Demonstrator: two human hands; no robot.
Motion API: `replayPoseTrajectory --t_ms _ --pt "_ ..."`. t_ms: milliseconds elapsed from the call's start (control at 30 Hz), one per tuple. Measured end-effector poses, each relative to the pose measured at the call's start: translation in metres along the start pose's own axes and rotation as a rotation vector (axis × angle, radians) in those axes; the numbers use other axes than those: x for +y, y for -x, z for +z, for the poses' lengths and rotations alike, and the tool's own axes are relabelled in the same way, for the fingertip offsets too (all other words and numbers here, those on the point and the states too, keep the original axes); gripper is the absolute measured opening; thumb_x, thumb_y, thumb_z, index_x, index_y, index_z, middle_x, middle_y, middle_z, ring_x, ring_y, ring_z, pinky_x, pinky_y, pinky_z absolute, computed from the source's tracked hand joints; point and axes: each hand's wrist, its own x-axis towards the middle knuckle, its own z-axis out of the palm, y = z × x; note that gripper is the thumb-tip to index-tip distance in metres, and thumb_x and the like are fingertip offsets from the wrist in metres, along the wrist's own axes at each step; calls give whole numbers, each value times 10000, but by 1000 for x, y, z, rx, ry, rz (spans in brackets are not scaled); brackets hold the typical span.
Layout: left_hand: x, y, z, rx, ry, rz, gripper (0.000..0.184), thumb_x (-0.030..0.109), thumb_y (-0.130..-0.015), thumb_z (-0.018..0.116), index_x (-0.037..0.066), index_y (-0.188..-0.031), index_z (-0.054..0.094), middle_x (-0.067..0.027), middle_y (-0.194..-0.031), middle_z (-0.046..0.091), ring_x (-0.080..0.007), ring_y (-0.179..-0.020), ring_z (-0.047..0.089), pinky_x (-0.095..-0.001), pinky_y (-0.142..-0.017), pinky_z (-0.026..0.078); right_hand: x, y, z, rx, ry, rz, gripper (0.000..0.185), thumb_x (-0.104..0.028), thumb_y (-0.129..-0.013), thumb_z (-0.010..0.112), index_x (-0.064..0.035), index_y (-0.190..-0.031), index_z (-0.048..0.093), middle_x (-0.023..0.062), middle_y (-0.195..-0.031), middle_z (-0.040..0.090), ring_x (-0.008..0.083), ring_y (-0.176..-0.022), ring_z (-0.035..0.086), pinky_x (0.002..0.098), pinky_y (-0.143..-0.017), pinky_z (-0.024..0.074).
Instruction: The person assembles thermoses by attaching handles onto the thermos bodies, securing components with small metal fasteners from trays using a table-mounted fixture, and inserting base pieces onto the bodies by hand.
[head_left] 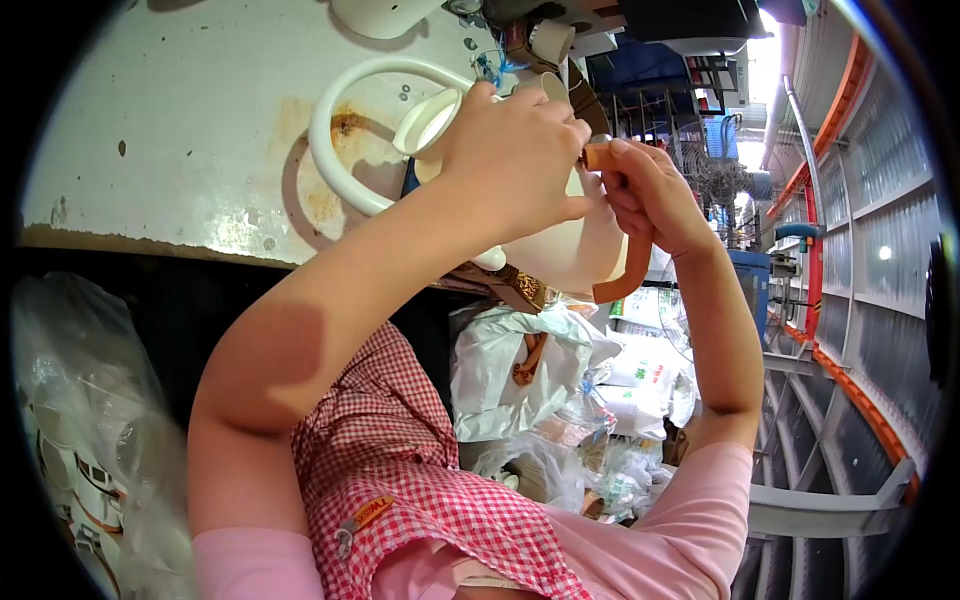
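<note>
A cream-white kettle-like vessel (575, 250) stands tilted at the table edge, partly covered by my hands. My left hand (520, 150) lies over its upper part, fingers curled round it and thumb spread along its side. In my right hand (650, 190) is a brown curved handle (630, 278), pinched near its upper end against the vessel. The handle's lower end curves down beside the vessel wall. Close to my left fingers is a small metal end, partly hidden. Left of my left hand, a thick white hoop (325, 125) loops over the table, beside a white ring-shaped rim (425, 125).
The worn white table (200, 120) has rust stains, with another white vessel (380, 15) at its far edge. Below are a white bag (500, 385) with a brown handle piece on it, and clear plastic bags (540, 470). Bagged white parts (90, 490) are at the lower left.
</note>
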Motion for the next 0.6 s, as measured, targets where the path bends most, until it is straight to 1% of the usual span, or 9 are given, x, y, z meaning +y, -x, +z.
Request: replayPoseTrajectory --t_ms 133,200,233,300,333,367,433,467,600 --pt "-2 0 3 -14 6 -2 534 444 -725 792 118 -1135 686 -27 -1173 665 -184 -1187 572 -481 -1025 395 -3 -3 -2 -58 -21 31 343 -347 -1017 530 -72 -815 560 -39 -543 392 52 -396 336 227 -379 286" --pt "-2 1 4 -6 7 1 536 442 -721 797 117 -1133 686 -25 -1173 664 -182 -1189 571 -481 -1028 395 -4 1 3 17 100 -34 305 -314 -1004 563 -34 -942 667 -36 -545 413 45 -399 356 226 -379 298" --pt "-2 0 4 0 3 4 538 440 -717 802 116 -1130 686 -24 -1173 664 -180 -1192 569 -481 -1031 394 -6 1 3 19 104 -35 305 -314 -1004 563 -34 -942 667 -36 -545 413 45 -399 356 226 -379 298" --pt "-1 0 5 -2 -1 7 538 439 -715 805 118 -1130 684 -21 -1178 662 -182 -1196 565 -474 -1038 389 -8 3 5 69 283 -82 298 -287 -987 594 -23 -1052 716 -17 -577 513 44 -396 394 216 -380 324" --pt "-1 0 5 -9 -9 8 539 437 -713 809 120 -1130 682 -19 -1182 659 -183 -1200 562 -468 -1044 384 -12 5 8 106 349 -101 295 -279 -968 626 -4 -996 728 13 -649 612 62 -462 481 231 -438 399" --pt "-2 0 7 -14 -5 28 539 437 -713 809 120 -1130 682 -19 -1182 659 -183 -1200 562 -468 -1044 384 -17 7 11 125 341 -97 295 -279 -968 626 -4 -996 728 13 -649 612 62 -462 481 231 -438 399" --pt "-4 1 13 94 -55 58 509 494 -750 775 138 -1106 698 11 -1131 668 -153 -1173 573 -450 -994 400 -25 10 15 110 574 -241 302 -278 -956 649 14 -972 726 30 -715 659 76 -571 536 257 -532 453" --pt "-4 0 12 85 -49 94 509 494 -750 775 138 -1106 698 11 -1131 668 -153 -1173 573 -450 -994 400 -27 12 18 134 560 -223 317 -281 -942 674 32 -939 720 43 -730 658 89 -648 536 282 -598 466" --pt "-1 -2 5 45 8 78 563 397 -687 833 121 -1150 670 -18 -1207 651 -197 -1220 550 -422 -1030 379 -11 1 6 115 619 -360 383 -332 -925 694 50 -889 694 80 -706 638 119 -615 516 316 -599 474"
